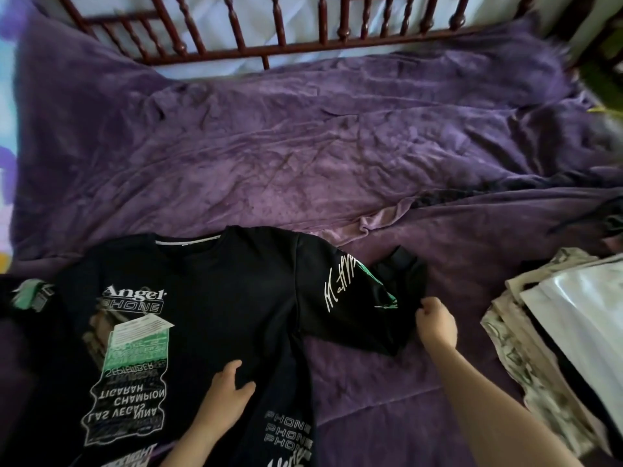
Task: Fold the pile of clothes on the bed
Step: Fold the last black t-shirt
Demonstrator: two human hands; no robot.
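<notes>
A black shirt (236,298) with white and green prints lay flat, front up, by the bed's (303,146) near edge, collar toward the far edge, one sleeve (357,308) spread rightward. Folded pale clothes (519,352) sat stacked at the right edge.

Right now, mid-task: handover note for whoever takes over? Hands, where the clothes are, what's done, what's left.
Left hand: flat on the body of the black T-shirt, pressing it down.
Right hand: pinches the edge of the sleeve on that side.
The shirt lies spread out, print up, collar away from the person, on the purple blanket. A stack of clothes that looks folded sits at the right edge.
Done: shirt laid flat.
Left: both sleeves are out and no fold is made yet. Likely next: fold the sleeves in, fold the body, add it to the stack.
</notes>
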